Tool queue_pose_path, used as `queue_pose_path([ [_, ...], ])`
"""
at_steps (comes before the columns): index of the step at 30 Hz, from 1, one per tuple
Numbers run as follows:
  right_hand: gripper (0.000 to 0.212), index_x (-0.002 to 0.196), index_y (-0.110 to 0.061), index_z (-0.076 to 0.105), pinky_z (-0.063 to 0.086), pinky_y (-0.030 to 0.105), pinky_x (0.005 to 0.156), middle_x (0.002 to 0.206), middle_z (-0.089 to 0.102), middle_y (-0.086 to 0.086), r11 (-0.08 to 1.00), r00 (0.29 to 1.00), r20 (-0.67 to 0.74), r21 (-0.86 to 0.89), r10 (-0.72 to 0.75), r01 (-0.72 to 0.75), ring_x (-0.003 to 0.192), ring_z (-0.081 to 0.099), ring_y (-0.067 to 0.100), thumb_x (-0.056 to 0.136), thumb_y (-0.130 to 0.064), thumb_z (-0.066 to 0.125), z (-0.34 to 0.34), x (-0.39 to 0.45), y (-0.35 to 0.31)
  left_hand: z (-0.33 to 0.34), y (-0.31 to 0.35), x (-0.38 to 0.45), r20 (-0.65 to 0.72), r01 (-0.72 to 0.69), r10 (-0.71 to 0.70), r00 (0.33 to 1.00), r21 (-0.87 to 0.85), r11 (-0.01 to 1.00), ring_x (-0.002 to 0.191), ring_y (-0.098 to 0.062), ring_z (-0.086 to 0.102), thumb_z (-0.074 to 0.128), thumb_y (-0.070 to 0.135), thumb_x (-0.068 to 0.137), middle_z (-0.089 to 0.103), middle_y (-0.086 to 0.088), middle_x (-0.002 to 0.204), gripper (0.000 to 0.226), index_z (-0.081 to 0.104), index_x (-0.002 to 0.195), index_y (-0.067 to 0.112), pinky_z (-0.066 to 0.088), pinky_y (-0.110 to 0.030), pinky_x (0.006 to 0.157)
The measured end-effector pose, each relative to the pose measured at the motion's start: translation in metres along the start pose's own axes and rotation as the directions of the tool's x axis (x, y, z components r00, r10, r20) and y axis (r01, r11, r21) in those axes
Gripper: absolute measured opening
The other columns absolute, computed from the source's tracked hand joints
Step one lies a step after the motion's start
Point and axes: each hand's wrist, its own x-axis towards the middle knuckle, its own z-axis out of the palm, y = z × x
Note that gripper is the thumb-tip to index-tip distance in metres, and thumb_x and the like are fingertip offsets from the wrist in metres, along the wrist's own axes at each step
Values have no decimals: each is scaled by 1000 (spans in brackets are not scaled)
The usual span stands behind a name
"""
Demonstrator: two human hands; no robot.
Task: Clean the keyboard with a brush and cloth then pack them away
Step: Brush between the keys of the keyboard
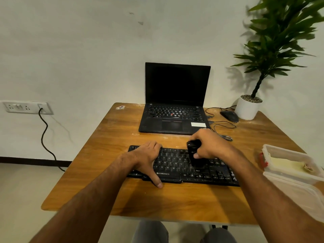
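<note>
We are gripping the brush (193,153) upright in the right hand (213,146), bristles probably touching mid-keyboard (182,165); keyboard's long axis is running left-right on the table (108,190). Left hand (149,158) is pressing flat, steadying.

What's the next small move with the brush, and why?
Probably sweep the brush rightward along the rows. The right hand grips it upright with its tip on the middle of the keyboard, the left hand lies flat on the left end steadying it, and the keys to the right look dusty.
</note>
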Motion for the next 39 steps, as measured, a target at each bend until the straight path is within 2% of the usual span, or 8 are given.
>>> queue_pose_path([
  [4,44,113,-29,74,49,30,85,112,69,-3,990,988,-96,52,-123,128,107,62,17,74,-13,84,20,8,-30,-3,2,1,7,11,-11,1000,21,1000,132,-18,34,90,73,53,34,0,143,138,22,156,12,32,-39,122],
  [7,39,109,-25,75,52,30,80,101,72,-4,929,985,-130,336,-117,155,97,65,15,74,-12,85,28,15,-37,-3,1,1,-9,7,-7,1000,21,1000,124,-16,36,89,76,51,36,3,134,130,30,149,15,37,-40,118],
  [10,31,101,-23,74,54,30,81,95,72,-5,899,980,-184,412,-78,149,94,67,14,74,-12,85,37,13,-27,-3,2,-1,-8,2,-2,1000,19,1000,126,-15,35,90,73,52,36,3,136,130,29,151,15,36,-39,119],
  [18,41,111,-25,74,54,42,94,103,72,-5,962,995,-95,273,22,4,101,66,15,74,-11,86,9,1,31,-1,1,-1,-9,1,-1,1000,12,1000,136,-19,33,91,72,55,32,-2,148,142,17,159,9,29,-36,123],
  [24,36,105,-25,76,47,19,70,93,73,-9,945,974,-222,304,-49,117,89,65,7,73,-13,87,30,1,10,-1,2,2,0,7,-7,1000,11,1000,135,-18,33,91,71,54,33,-1,147,141,18,159,11,30,-37,123],
  [29,37,104,-26,76,56,38,87,96,73,-7,899,960,-279,416,-18,138,96,67,14,71,-15,88,38,12,2,-1,2,4,6,12,-12,1000,13,1000,132,-18,34,91,72,52,33,0,143,140,21,157,12,33,-38,121],
  [32,37,103,-27,75,55,39,91,98,73,-8,878,957,-288,448,-35,167,98,67,12,71,-13,88,41,14,2,-2,2,3,8,10,-10,1000,16,1000,131,-17,34,91,72,52,33,0,142,139,21,157,11,33,-38,121],
  [39,42,112,-24,74,49,27,86,107,72,-4,990,973,-233,140,1,33,104,63,15,74,-12,86,10,7,31,-1,1,3,19,15,-15,1000,4,1000,136,-19,32,92,71,53,31,-1,148,143,17,159,11,29,-38,124],
])
